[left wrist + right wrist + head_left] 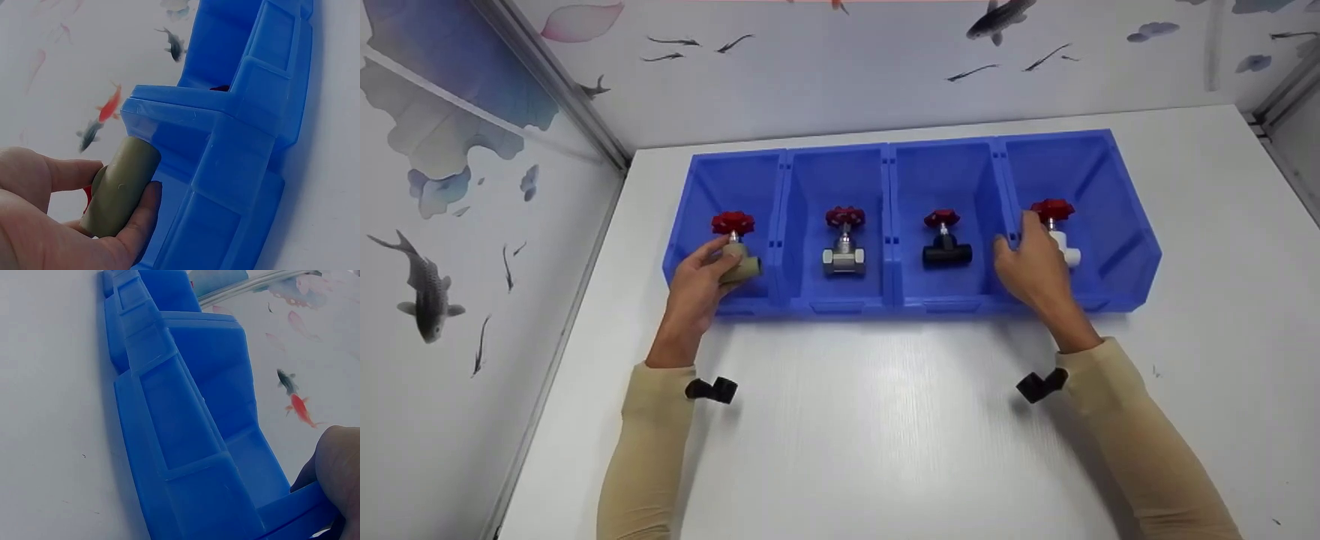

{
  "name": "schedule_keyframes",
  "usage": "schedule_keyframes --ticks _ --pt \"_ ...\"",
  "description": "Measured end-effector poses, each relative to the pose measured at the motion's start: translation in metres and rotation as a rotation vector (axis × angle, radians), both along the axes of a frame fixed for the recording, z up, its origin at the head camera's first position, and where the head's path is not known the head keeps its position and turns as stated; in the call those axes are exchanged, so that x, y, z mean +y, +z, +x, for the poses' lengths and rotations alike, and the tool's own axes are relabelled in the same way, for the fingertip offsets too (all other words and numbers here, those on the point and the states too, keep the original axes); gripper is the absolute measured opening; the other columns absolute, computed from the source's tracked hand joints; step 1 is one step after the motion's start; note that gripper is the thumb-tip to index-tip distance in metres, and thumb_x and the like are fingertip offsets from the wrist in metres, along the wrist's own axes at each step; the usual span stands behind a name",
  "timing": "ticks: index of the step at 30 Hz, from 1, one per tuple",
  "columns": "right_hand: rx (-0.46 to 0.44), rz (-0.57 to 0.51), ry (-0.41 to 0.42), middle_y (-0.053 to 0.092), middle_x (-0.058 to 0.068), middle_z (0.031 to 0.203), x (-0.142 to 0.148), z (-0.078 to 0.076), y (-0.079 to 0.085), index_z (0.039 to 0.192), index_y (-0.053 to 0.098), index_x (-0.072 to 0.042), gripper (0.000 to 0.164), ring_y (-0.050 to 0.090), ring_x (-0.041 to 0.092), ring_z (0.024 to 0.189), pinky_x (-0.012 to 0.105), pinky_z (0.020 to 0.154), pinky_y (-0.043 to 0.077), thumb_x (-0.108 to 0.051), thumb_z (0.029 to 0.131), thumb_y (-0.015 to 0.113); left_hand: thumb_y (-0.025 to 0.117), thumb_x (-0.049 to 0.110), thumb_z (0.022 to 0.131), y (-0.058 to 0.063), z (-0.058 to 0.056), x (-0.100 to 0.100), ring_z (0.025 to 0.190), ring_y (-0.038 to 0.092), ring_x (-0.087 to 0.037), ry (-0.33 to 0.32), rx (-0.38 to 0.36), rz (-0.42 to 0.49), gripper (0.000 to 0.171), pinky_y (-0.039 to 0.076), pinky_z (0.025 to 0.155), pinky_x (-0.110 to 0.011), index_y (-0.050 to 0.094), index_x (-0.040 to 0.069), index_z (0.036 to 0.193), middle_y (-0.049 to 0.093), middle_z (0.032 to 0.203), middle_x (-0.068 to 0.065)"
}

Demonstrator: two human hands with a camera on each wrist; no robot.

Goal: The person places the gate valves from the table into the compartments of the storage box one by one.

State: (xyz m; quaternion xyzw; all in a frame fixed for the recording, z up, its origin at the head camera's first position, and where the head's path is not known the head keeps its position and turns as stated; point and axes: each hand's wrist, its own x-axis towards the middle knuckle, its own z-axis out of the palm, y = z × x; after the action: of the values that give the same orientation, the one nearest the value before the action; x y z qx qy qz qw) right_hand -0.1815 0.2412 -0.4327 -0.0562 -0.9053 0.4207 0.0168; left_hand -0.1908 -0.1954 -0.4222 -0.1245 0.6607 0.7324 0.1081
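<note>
At the leftmost blue bin (712, 176), my left hand (695, 283) grips a beige stop valve (746, 270) with a red handwheel (733, 223). In the left wrist view the valve's tubular body (122, 188) sits between thumb and fingers. My right hand (1035, 262) straddles the wall between the two right-hand bins, thumb on one side and fingers on the other, gripping that wall (298, 509). Just beside those fingers is a white valve (1071, 256) with a red handwheel (1053, 209), partly hidden by the hand.
The blue bins stand side by side on a white table (870, 427). A metal valve (844, 260) lies in the second bin, a black valve (947, 253) in the third, both with red handwheels. Fish-patterned panels (840, 75) rise behind and at the left.
</note>
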Motion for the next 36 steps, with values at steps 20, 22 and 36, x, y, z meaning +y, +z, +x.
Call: schedule_keyframes --ticks 20,22,36 --pt "0.022 0.012 -0.009 0.052 0.030 0.134 0.000 0.000 -0.003 0.144 0.034 0.006 0.054 0.057 0.043 0.113 0.062 0.093 0.046 -0.024 0.100 0.045 0.052 0.014 0.102 -0.007 -0.015 0.006 0.127 0.048 -0.023 -0.009 -0.025 -0.165 0.053 0.044 0.105 -0.037 0.038 0.008 0.152 0.040 0.151 -0.012" --pt "0.018 0.003 -0.008 0.051 0.030 0.135 0.000 0.000 -0.002 0.145 0.034 0.005 0.054 0.056 0.044 0.114 0.063 0.094 0.046 -0.024 0.101 0.045 0.053 0.014 0.102 -0.008 -0.016 0.006 0.128 0.047 -0.024 -0.013 -0.028 -0.191 0.053 0.043 0.105 -0.037 0.038 0.008 0.152 0.040 0.151 -0.013" --pt "0.005 -0.008 -0.007 0.052 0.028 0.132 0.000 0.001 -0.001 0.145 0.034 0.004 0.053 0.055 0.041 0.110 0.061 0.093 0.046 -0.024 0.101 0.045 0.054 0.012 0.100 -0.011 -0.029 0.008 0.121 0.049 -0.023 -0.020 -0.057 -0.316 0.052 0.044 0.095 -0.031 0.041 0.007 0.150 0.045 0.148 -0.014"
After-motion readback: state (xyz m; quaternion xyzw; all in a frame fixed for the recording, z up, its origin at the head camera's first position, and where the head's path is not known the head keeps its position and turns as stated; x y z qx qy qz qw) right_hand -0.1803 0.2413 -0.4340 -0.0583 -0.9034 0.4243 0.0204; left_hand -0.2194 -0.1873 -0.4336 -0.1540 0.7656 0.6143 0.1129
